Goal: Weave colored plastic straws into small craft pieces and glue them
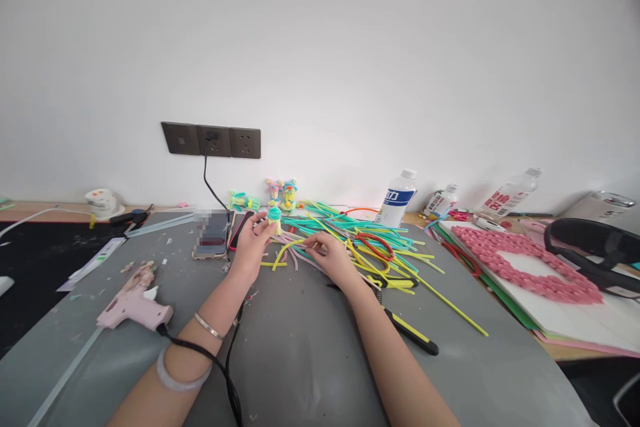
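My left hand (251, 242) pinches a small teal and yellow craft figure (274, 216) between its fingertips, held upright just above the grey mat (300, 347). My right hand (330, 255) rests on the mat with its fingers closed on a yellow strip (286, 248) that curves toward the left hand. A pile of green, yellow and pink strips (370, 240) lies just right of both hands. Two bracelets sit on my left wrist.
A pink glue gun (134, 307) lies at the left, its black cord crossing my left arm. A phone (213, 235) lies beside the left hand. Finished small figures (283, 193) stand by the wall. Bottles (397, 199), a pink heart board (530, 263) and a black-yellow knife (413, 333) sit at the right.
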A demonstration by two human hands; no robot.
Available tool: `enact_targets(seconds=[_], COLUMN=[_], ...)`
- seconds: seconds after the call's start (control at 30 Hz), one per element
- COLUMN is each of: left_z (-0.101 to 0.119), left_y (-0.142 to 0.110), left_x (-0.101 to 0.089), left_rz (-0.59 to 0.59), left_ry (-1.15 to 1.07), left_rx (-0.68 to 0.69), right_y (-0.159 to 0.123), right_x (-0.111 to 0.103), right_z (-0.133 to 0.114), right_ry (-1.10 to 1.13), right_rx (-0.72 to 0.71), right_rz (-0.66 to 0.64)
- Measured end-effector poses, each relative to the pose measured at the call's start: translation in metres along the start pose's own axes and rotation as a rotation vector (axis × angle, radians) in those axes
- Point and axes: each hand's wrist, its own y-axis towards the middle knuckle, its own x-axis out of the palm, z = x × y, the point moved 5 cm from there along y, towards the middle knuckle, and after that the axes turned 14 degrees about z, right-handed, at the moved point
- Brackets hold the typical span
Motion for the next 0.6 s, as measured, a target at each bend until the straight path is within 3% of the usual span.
enact_targets(seconds=[0.13,0.23,0.33,0.5,0.6], left_z=[0.004,0.004,0.001,-0.010,-0.019], left_y=[0.000,-0.002,-0.007,-0.024,-0.034], left_x=[-0.001,0.001,0.006,0.016,0.018], left_rz=[0.003,-0.034,-0.136,-0.383,-0.529], left_ry=[-0.034,0.037,0.123,0.264,0.391], left_rx=[0.021,0.028,0.000,-0.154,-0.231], right_y=[-0.006,-0.005,0.002,0.010,0.011], right_x=[0.007,0.005,-0.008,-0.040,-0.049], right_z=[0.002,0.001,0.003,0.022,0.026], right_ry=[-0.184,-0.188,0.070,0.593,0.735], right_rx=[-0.032,-0.018,0.117,0.448,0.539], right_rz=[-0.093,-0.074,0.068,0.414,0.501])
